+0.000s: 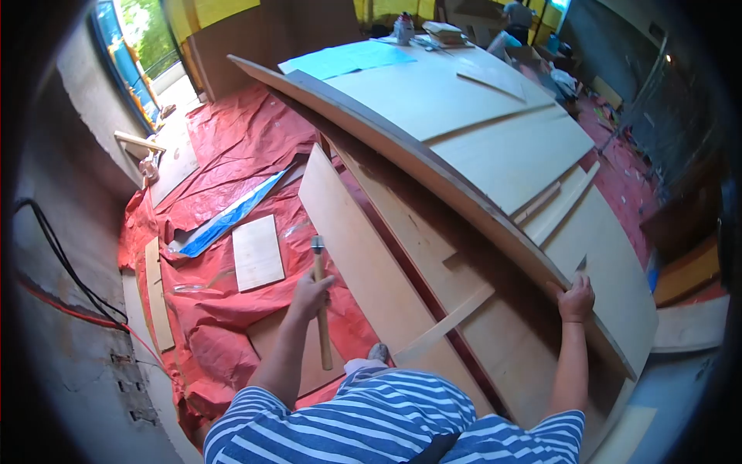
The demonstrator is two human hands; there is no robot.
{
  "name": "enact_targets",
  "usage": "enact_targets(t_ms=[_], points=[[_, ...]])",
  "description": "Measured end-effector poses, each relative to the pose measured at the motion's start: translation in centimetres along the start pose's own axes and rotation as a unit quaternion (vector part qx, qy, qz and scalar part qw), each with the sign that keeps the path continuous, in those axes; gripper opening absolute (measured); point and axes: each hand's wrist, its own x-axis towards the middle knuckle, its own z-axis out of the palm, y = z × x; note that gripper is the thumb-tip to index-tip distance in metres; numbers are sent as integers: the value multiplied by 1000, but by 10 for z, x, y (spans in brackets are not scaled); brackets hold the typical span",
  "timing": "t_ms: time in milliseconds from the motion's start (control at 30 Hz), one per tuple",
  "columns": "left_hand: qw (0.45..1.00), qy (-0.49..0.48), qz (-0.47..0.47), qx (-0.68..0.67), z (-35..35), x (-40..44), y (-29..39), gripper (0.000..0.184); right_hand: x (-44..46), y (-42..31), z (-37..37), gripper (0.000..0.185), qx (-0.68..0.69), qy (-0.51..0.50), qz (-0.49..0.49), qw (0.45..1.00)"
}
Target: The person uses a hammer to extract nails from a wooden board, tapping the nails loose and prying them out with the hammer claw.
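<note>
nearest, the person's shoe (379,353) shows just beyond the striped shirt, next to long boards (363,247) lying beneath the worktop's near side. a narrow strip (444,327) crosses these boards, in the way between the shoe and the space under the worktop. the hands are well apart: the left hand (311,295) is closed around the handle of a hammer (325,340), head up, over red sheeting (212,325); the right hand (576,298) is clamped on the edge of the large worktop (495,158), fingers over its top.

left of the hammer, a pale panel (259,253) and a blue-and-white strip (236,220) lie on the rumpled sheeting; black cables (66,259) hang by the wall. loose wood strips (568,205) lie on the worktop.

farther off, a light blue sheet (352,59) covers part of the worktop, with a container (403,29) beside a stack (444,32); its contents i can't make out. beyond is a white bag (563,80), contents hidden too, and another person (517,15) at the back.
</note>
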Motion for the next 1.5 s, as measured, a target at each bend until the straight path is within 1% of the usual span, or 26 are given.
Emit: enact_targets(t_ms=[67, 100, 133, 200, 300, 333, 367, 467, 500, 600, 733, 767, 867, 900, 967, 1000, 1033, 1100, 1200, 1233, 1267, 1333, 1400, 1433, 1467, 1500], points=[[1000, 12, 6, -7, -11, -1, -4, 49, -12, -11, -11, 75, -19, -34, 3, 999], [1000, 14, 3, -5, -14, -4, -8, 50, -21, -12, -7, 69, -29, -12, -9, 999], [1000, 0, 13, 3, -12, -8, -6, 51, -24, -18, -15, 62, -7, -73, 9, 997], [999, -27, 44, 6, -4, -19, 12, 53, -38, -16, -18, 54, 63, -76, -36, 994], [998, -36, 48, -13, 21, -36, 33, 64, -60, -23, -19, 52, 48, -198, -35, 978], [997, -46, 59, -17, 28, -43, 41, 66, -66, -25, -15, 54, 47, -210, -30, 976], [995, -63, 81, 1, 34, -50, 51, 57, -73, -28, -12, 56, 47, -223, -25, 973], [991, -130, 16, -33, 35, -44, 64, 46, -86, -37, -5, 63, 53, -267, 12, 962], [987, -153, 11, -38, 38, -46, 73, 31, -91, -39, -1, 66, 51, -276, 23, 960], [976, -209, -5, -57, 51, -38, 92, 24, -104, -51, 8, 78, 30, -314, 48, 948], [963, -263, -43, -26, 87, -22, 115, 28, -124, -63, 17, 95, -6, -336, 62, 940], [897, -398, -80, -174, 86, -7, 109, 35, -128, -62, 21, 96, 2, -320, 71, 945], [900, -431, -5, -67, 122, 4, 103, 47, -124, -56, 24, 98, 44, -301, 127, 944], [898, -437, 40, 22, 136, 5, 105, 57, -124, -53, 25, 98, 77, -307, 154, 936], [906, -393, 62, 148, 165, 5, 105, 42, -137, -46, 36, 100, 86, -280, 162, 942], [909, -364, 63, 196, 181, 4, 108, 34, -134, -46, 33, 101, 82, -307, 182, 930], [881, -353, 168, 267, 196, 3, 109, 30, -127, -50, 30, 102, 81, -332, 200, 918], [786, -304, 366, 394, 218, 0, 111, 23, -115, -56, 32, 103, 91, -361, 228, 900], [831, -287, 340, 334, 239, 32, 93, 20, -112, -56, 35, 102, 87, -365, 254, 891], [884, -301, 271, 233, 245, 51, 80, 24, -114, -60, 33, 103, 70, -363, 254, 893], [912, -305, 246, 119, 255, 52, 80, 24, -117, -63, 32, 103, 57, -364, 251, 895], [935, -279, 191, -108, 271, 51, 89, 24, -116, -64, 30, 102, 68, -353, 268, 894], [946, -239, 202, -84, 282, 47, 109, 25, -105, -68, 34, 101, 102, -355, 302, 879], [945, -221, 241, -31, 287, 50, 118, 23, -88, -70, 23, 100, 122, -393, 339, 846], [938, -208, 277, 22, 295, 55, 127, 22, -76, -75, 20, 101, 109, -382, 351, 848], [933, -222, 273, 72, 303, 58, 139, 21, -70, -82, 19, 102, 94, -374, 369, 846]])
